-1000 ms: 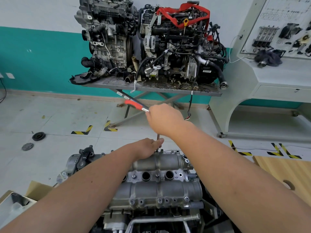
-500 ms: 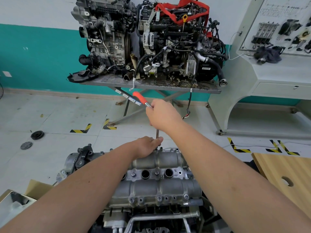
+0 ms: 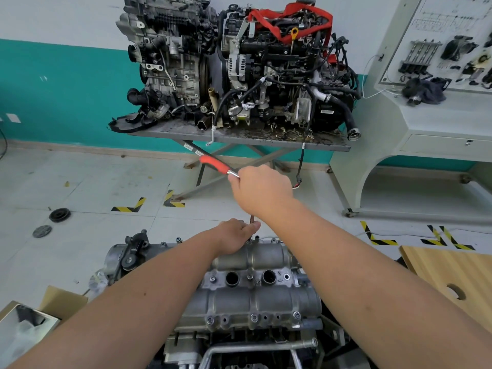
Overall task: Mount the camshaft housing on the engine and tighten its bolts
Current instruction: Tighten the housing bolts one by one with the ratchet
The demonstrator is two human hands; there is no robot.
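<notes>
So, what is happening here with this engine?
A person is tightening a bolt along the far edge of the camshaft housing, which already sits on the engine. The right hand grips a ratchet with a red handle, and a thin extension runs down from it to the bolt. The left hand holds the lower end of the extension steady near the housing. Bolts are visible along the near edge too; how tight they are cannot be told.

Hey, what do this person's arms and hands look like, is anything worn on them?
Nothing is worn that the picture shows. Both forearms are bare up to the frame's edge, with no sleeve in view. The left hand and right hand have no gloves, and no watch, bracelet or ring is visible on the sides that face the camera.
</notes>
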